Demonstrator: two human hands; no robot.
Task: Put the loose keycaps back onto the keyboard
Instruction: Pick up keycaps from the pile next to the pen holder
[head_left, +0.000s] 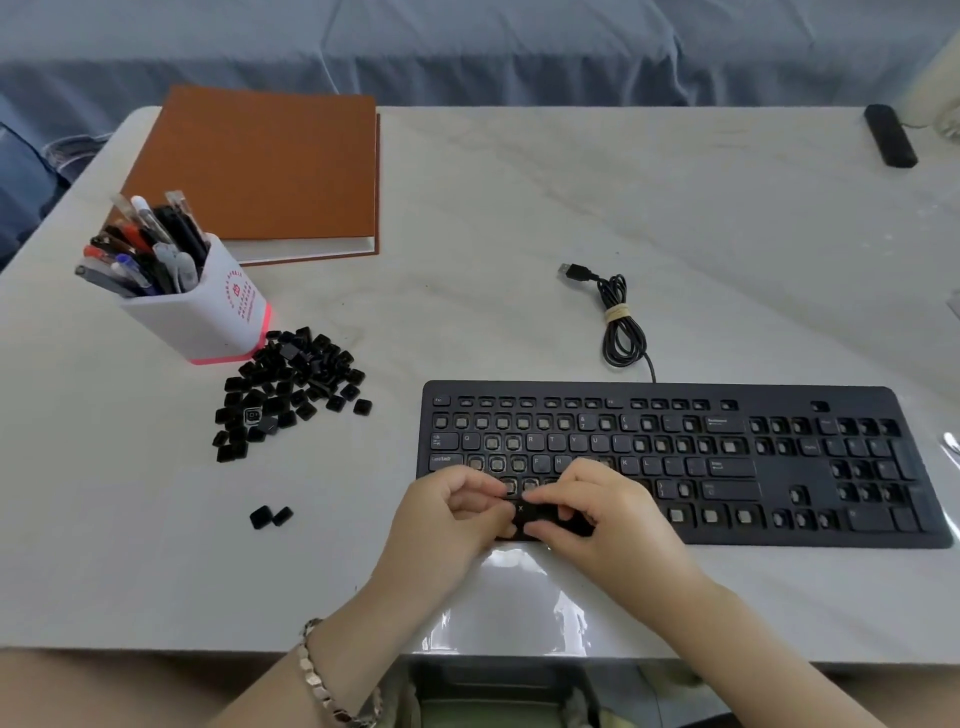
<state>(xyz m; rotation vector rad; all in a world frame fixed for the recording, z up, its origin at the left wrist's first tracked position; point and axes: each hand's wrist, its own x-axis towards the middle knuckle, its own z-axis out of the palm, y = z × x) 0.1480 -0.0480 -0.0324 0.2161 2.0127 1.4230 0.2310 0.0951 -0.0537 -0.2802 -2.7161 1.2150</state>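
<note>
- Metal-link bracelet (322, 680) on the left wrist, nearest the camera, at 7 o'clock from the hands.
- Left hand (457, 512) and right hand (597, 512) meet over the near left edge of the keyboard (810, 480). Fingers of both are curled in.
- Between them is one black keycap (521, 509) marked X, pinched by fingertips and thumbs from both sides. It sits just above the keyboard's bottom rows; cannot tell whether it touches a socket.
- The keyboard is black and lies flat on the pale marble-look table (519, 208). Many sockets are bare, with pale centres showing. Some keys are fitted: Q, R, T, Y, F, H, K, L, Enter.
- Two loose keycaps (271, 516) lie side by side at 9 o'clock from the hands, apart from the keyboard.
- Pile of keycaps (291, 387) at 10 o'clock, black and jumbled, well left of the keyboard.
- White pen pot (208, 312) with a pink base, touching the pile's far edge and full of pens (145, 244).
- Coiled cable (621, 322) at 1 o'clock, tied with a band and running to the keyboard's far edge. Its plug (571, 271) lies free.
- Brown book (260, 166) at 11 o'clock, closed, behind the pot.
- Black bar (889, 136) at the table's far right corner; too small to tell what it is.
- Blue cloth (467, 47) beyond the table at 12 o'clock.
</note>
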